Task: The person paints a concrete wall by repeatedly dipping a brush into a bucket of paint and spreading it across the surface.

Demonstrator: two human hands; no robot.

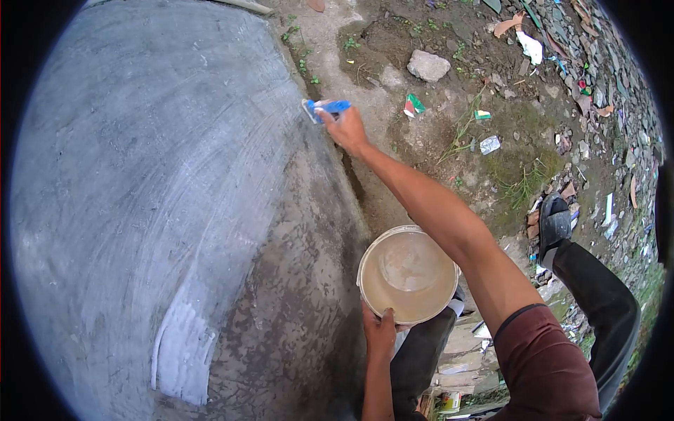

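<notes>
My right hand is closed round the handle of a blue paintbrush. Its bristle end lies right at the edge of a large grey wall, where the coated part meets the ground strip. With my left hand I grip the rim of a round, pale bucket, thumb over the near side. A thin layer of light, murky liquid shows inside the bucket. Streaky brush marks cover much of the wall, and a thick whitish patch stands out low on it. Beside that patch is a darker, mottled uncoated area.
Bare soil with a pale rock, scraps of wrapper and small weeds lies along the wall. Stone rubble and litter cover the slope at right. My sandalled foot rests on the debris.
</notes>
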